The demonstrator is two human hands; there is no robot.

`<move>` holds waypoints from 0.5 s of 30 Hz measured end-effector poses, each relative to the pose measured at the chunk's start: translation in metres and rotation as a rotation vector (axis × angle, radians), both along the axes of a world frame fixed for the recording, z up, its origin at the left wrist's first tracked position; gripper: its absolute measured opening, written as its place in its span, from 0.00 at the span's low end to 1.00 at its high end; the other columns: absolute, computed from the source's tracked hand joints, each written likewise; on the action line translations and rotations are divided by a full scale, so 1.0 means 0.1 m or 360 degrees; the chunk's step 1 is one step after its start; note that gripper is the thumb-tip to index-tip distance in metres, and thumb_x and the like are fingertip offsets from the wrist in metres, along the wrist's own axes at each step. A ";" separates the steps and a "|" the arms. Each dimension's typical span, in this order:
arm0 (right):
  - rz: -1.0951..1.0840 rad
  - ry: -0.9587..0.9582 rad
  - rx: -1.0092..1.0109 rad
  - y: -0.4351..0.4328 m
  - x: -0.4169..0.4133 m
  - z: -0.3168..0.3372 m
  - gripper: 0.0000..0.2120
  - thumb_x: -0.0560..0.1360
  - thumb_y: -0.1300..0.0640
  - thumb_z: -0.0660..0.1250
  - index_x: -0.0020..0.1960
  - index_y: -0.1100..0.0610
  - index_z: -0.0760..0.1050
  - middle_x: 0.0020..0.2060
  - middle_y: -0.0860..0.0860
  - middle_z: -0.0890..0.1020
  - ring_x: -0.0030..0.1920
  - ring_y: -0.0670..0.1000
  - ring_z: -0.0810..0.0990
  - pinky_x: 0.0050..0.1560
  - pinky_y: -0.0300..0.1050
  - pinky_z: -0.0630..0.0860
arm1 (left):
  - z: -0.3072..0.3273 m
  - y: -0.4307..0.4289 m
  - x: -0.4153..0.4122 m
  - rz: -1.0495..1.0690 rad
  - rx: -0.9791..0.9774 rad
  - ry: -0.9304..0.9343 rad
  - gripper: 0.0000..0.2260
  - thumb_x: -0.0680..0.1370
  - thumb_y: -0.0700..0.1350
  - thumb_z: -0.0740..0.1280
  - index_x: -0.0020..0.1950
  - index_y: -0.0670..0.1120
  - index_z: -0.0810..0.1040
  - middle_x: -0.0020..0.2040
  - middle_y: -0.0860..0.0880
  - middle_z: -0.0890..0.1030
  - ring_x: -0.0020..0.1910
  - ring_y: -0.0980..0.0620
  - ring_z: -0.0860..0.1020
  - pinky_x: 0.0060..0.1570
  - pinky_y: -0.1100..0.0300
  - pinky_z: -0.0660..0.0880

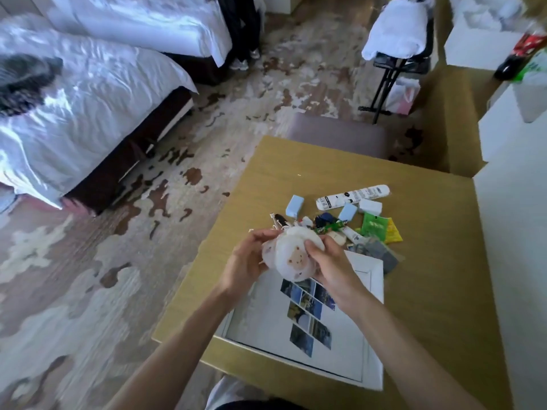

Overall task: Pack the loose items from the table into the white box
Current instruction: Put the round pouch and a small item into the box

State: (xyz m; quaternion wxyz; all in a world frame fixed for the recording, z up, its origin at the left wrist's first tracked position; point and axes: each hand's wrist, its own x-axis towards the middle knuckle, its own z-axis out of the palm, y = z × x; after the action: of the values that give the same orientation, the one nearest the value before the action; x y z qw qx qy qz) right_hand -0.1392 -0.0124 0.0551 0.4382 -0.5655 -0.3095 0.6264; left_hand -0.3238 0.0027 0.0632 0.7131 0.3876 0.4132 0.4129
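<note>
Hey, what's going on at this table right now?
A person grips a soft white pouch printed with a bear face in both hands, left hand and right hand, above the shallow white box on the light wooden table. Beyond it a pile lies unpacked: pale blue little boxes, a white printed tube, green and yellow packets.

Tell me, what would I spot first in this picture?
Probably the white pouch with a little bear face, held by the left hand and right hand in the middle. Just below it lies the white box with a strip of photos inside, and behind it a jumble of small items sits on the table.
</note>
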 end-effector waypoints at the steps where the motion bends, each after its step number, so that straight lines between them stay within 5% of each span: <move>1: 0.0048 -0.0034 0.0015 -0.04 -0.03 -0.02 0.08 0.78 0.52 0.65 0.57 0.52 0.73 0.56 0.54 0.80 0.57 0.53 0.79 0.55 0.60 0.80 | 0.00 -0.03 -0.03 -0.0056 0.0011 0.0018 0.17 0.79 0.52 0.55 0.59 0.44 0.76 0.59 0.45 0.80 0.54 0.46 0.79 0.46 0.57 0.78; 4: 0.0304 -0.0123 0.0058 -0.16 -0.16 -0.06 0.11 0.77 0.44 0.64 0.56 0.46 0.72 0.54 0.49 0.81 0.56 0.48 0.80 0.54 0.51 0.80 | -0.04 -0.09 -0.10 -0.0219 0.0083 0.0193 0.19 0.79 0.59 0.55 0.65 0.52 0.72 0.60 0.46 0.77 0.55 0.48 0.79 0.48 0.57 0.78; 9: 0.0373 -0.0270 0.0005 -0.27 -0.33 -0.14 0.10 0.78 0.41 0.60 0.56 0.43 0.71 0.53 0.46 0.80 0.51 0.38 0.80 0.43 0.34 0.77 | -0.12 -0.09 -0.26 -0.0533 0.0199 0.0429 0.26 0.77 0.47 0.66 0.72 0.56 0.59 0.69 0.52 0.67 0.62 0.56 0.73 0.57 0.59 0.76; 12: 0.0363 -0.0182 -0.0046 -0.28 -0.37 -0.15 0.15 0.76 0.42 0.65 0.58 0.47 0.69 0.55 0.50 0.79 0.52 0.41 0.80 0.44 0.36 0.78 | -0.11 -0.01 -0.37 -0.0682 0.0164 0.0393 0.30 0.78 0.41 0.64 0.75 0.53 0.52 0.70 0.49 0.68 0.65 0.49 0.72 0.62 0.54 0.74; 15: 0.0441 -0.0157 -0.0007 -0.29 -0.39 -0.21 0.34 0.64 0.46 0.79 0.63 0.45 0.65 0.58 0.48 0.78 0.59 0.48 0.79 0.52 0.46 0.80 | -0.10 0.07 -0.43 -0.0641 0.0245 0.0422 0.28 0.77 0.35 0.64 0.74 0.47 0.57 0.67 0.43 0.72 0.64 0.47 0.74 0.61 0.53 0.74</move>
State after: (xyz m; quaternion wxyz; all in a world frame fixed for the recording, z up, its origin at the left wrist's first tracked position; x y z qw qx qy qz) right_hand -0.1782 -0.0415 0.0345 0.3306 -0.5485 -0.4045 0.6529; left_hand -0.3666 0.0102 0.0529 0.6889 0.5660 0.3849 0.2385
